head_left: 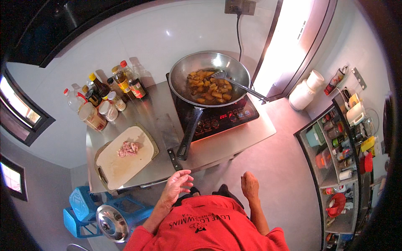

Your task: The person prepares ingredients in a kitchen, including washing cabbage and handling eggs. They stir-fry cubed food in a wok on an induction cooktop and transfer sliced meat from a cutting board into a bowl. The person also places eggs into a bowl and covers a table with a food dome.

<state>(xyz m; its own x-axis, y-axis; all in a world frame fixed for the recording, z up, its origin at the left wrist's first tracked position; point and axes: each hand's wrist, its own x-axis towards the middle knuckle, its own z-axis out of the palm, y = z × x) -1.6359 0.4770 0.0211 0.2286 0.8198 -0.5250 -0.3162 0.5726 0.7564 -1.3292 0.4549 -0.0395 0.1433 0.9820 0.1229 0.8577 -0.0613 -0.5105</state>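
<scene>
My left hand (176, 186) hovers in front of the counter's edge, just below the handle of a cleaver-like knife (174, 160). It is empty, with its fingers loosely bent and apart. My right hand (250, 184) hangs in the air over the floor, curled closed, and nothing shows in it. On a black induction cooker (222, 119) sits a steel wok (178, 71) with browned chunks of food (208, 90) in dark liquid. A slotted spatula (243, 86) leans in the wok, its handle over the right rim. Pinkish chopped meat (128, 149) lies on a pale cutting board (119, 169).
Several sauce bottles (136, 85) and seasoning jars (109, 111) crowd the counter's back left. A steel lid (112, 224) rests by blue stools (81, 205) at lower left. To the right stand a white container (302, 95) and a loaded shelf rack (328, 184).
</scene>
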